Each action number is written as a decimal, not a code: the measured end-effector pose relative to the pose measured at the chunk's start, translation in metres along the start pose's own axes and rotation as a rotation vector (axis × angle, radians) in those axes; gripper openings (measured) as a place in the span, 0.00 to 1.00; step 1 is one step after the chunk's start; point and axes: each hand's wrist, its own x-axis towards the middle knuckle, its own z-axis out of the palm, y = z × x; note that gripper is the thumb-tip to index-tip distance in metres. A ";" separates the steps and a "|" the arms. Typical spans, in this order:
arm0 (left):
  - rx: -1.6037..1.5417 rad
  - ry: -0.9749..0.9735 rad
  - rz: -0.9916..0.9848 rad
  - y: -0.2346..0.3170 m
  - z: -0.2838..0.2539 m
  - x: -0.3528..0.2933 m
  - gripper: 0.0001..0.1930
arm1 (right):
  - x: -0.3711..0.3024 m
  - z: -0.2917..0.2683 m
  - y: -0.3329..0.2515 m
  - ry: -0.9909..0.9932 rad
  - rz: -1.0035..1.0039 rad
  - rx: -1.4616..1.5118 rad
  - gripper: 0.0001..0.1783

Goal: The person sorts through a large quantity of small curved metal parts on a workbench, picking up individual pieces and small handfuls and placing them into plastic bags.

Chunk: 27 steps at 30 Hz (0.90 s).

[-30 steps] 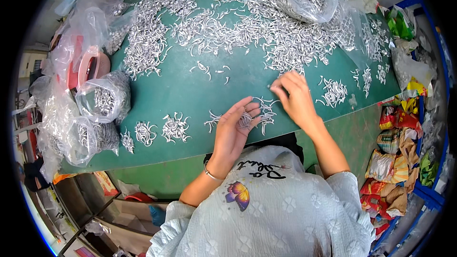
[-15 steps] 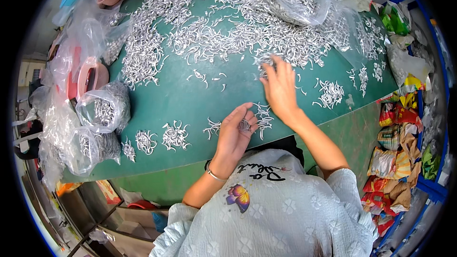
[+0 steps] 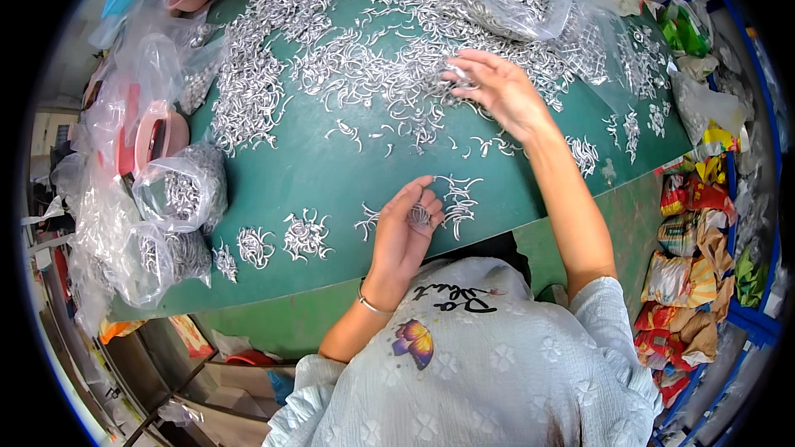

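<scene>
Silvery curved metal pieces (image 3: 420,215) are occupying the half-curled left hand (image 3: 399,230), risking spillage if loosened; loosely curled right hand (image 3: 505,93): hold unclear.

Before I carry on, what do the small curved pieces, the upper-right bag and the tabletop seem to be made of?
Small curved pieces: probably metal, bright silver, judging by their glints; coated plastic is possible.
Upper-right bag: likely thin clear plastic, glossy, as pieces show through it.
Tabletop: smooth green, perhaps plastic sheeting, from its faint sheen.
</scene>
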 end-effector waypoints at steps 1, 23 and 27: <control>-0.005 0.000 0.002 0.000 0.000 0.000 0.13 | -0.002 -0.006 -0.005 0.028 -0.019 -0.044 0.17; -0.013 -0.008 0.017 0.000 0.000 0.005 0.14 | -0.037 0.008 0.028 0.120 -0.612 -1.599 0.05; -0.057 -0.071 -0.012 -0.001 -0.003 0.008 0.15 | -0.033 0.021 0.048 0.011 -0.642 -1.697 0.06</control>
